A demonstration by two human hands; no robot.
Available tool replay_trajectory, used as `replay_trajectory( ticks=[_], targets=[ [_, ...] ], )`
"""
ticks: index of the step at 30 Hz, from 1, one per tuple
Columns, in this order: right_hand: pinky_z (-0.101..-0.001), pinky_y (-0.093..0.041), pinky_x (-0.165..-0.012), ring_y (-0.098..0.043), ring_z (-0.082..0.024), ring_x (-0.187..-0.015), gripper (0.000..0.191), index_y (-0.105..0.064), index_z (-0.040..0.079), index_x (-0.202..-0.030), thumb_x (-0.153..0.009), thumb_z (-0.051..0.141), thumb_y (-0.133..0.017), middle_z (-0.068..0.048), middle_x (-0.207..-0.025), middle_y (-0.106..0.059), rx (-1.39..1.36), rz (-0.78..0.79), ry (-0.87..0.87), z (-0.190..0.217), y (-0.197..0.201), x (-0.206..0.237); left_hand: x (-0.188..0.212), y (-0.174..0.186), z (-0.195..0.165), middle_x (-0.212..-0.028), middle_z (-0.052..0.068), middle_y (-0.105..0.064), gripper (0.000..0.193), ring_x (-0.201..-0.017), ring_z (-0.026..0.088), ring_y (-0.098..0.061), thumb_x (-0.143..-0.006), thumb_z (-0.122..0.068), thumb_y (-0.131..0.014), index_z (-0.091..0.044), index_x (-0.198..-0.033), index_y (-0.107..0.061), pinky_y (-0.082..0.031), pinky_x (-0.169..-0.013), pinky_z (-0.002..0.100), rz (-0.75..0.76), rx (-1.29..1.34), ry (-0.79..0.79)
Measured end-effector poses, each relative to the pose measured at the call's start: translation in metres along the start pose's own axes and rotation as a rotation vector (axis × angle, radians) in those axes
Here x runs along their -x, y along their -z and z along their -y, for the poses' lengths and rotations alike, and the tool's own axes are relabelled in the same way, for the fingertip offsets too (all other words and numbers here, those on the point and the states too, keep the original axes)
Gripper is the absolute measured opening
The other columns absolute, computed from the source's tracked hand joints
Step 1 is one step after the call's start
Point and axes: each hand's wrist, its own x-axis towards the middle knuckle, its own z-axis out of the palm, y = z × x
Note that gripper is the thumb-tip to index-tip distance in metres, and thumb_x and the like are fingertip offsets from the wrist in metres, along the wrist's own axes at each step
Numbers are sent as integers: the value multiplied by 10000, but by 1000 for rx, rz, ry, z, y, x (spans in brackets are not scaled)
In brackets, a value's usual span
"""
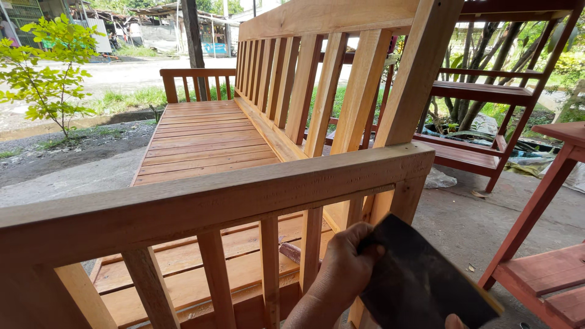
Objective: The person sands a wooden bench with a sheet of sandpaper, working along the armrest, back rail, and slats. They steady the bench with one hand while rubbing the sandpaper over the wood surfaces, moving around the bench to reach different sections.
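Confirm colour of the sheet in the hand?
Dark grey, nearly black, plain sheet held by the hand against the wooden bench; head view.

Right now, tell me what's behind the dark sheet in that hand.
The dark sheet, held by one hand, covers the bench's corner post lower down. Concrete floor shows beside it. The post's foot and most of a second hand stay hidden.

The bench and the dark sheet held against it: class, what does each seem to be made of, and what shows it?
Bench: wood, pale and apparently unpainted, with visible grain and slats. Dark sheet in the left hand: thin, matte black, probably sandpaper, though that stays uncertain.
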Motion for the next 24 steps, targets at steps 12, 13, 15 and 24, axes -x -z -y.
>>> replay_trajectory(
  ticks=[12, 13, 15, 24],
  targets=[
    [-397, -249, -1202, -398, -306, -1475, 768, -367, 40, -1556, -832, 137, -601, -241, -1579, -454, 30, -40, 105, -5, -4, -5, 38, 19, 30, -1344, 231, -542, 519, -1290, 381, -528, -858, -69, -621, 19, -1356, -504, -458, -996, 495, -691, -559, -585],
    [-395, -239, -1210, -388, -309, -1487, 778, -358, 40, -1562, -828, 132, -600, -245, -1591, -444, 60, -26, 158, -6, -15, -9, 36, 18, 32, -1409, 237, -475, 594, -1302, 379, -517, -869, -73, -612, 22, -1431, -444, -519, -904, 469, -692, -408, -487],
    [-377, -306, -1208, -439, -312, -1466, 713, -402, 57, -1550, -867, 168, -573, -235, -1552, -491, 184, -37, 121, 1, -32, -28, 30, 14, 35, -1436, 263, -445, 713, -1316, 409, -492, -871, -70, -626, 62, -1515, -353, -437, -912, 521, -707, -349, -434],
    [-357, -413, -1097, -582, -248, -1281, 606, -489, 12, -1468, -886, 161, -569, -160, -1383, -599, -34, -10, -39, 34, -40, -43, -2, 39, 43, -845, 105, -732, 279, -766, 344, -701, -998, -207, -627, -53, -1212, -538, -442, -776, 495, -674, -530, -375]
  ],
)
